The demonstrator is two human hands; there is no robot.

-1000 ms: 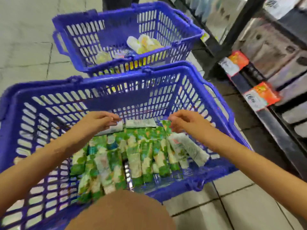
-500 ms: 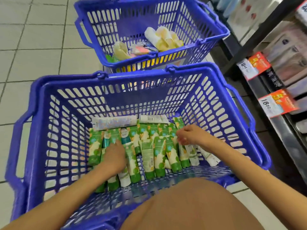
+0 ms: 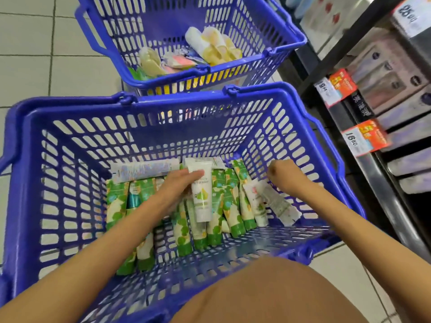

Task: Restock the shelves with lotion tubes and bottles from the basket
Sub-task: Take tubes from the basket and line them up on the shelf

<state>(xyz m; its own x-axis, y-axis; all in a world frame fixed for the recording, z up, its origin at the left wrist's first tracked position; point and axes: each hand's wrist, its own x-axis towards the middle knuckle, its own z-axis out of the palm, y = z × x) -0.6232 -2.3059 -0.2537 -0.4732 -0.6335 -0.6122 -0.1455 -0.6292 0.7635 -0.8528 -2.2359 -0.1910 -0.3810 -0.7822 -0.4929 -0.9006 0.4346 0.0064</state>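
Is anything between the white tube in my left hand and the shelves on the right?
Yes: the white tube in the left hand is inside the basket; its right wall and the right hand lie between it and the shelves.

A second blue slatted plastic basket (image 3: 291, 40) sits toward the far edge of the pale grey tiled floor (image 3: 28, 66). Pale yellow and white soft packs (image 3: 217, 45) lie near its right wall. A pink-and-white flat sachet (image 3: 182, 61) lies along its near wall, and a green pack (image 3: 137, 74) sits in its near left corner. An orange-and-white price tag (image 3: 335, 87) hangs on the front edge of the black shelf rack (image 3: 396, 206). A lower orange-and-white tag (image 3: 365, 138) hangs further along the same edge, and blurred grey boxed goods (image 3: 384, 73) stand behind both.
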